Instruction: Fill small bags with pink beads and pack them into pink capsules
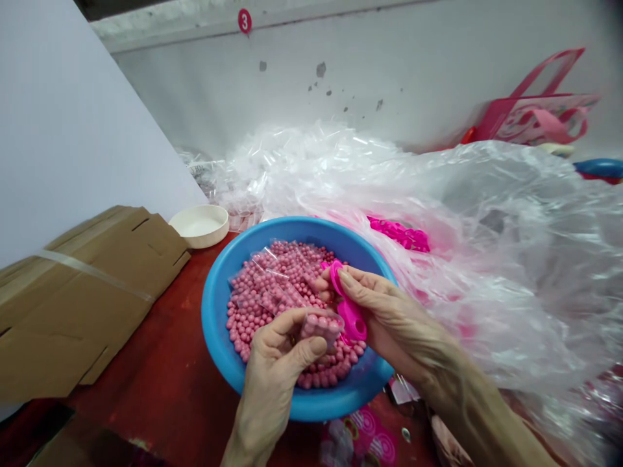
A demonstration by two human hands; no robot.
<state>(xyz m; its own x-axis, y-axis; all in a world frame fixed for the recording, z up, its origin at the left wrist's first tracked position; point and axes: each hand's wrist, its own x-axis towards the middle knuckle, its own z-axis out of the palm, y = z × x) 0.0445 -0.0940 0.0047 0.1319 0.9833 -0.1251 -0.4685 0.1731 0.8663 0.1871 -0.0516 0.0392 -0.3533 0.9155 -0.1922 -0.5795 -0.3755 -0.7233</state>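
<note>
Above a blue plastic basin (214,305) of pink beads (248,324), the left hand (272,370) pinches a small clear bag of beads (321,326), its long side pointing toward the right hand (384,311), which clasps a bright pink plastic piece (353,321).

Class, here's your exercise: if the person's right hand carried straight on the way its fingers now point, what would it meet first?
The right hand would probably meet the clear plastic bag lying on the pink beads in the blue basin first, though depth is unclear.
</note>
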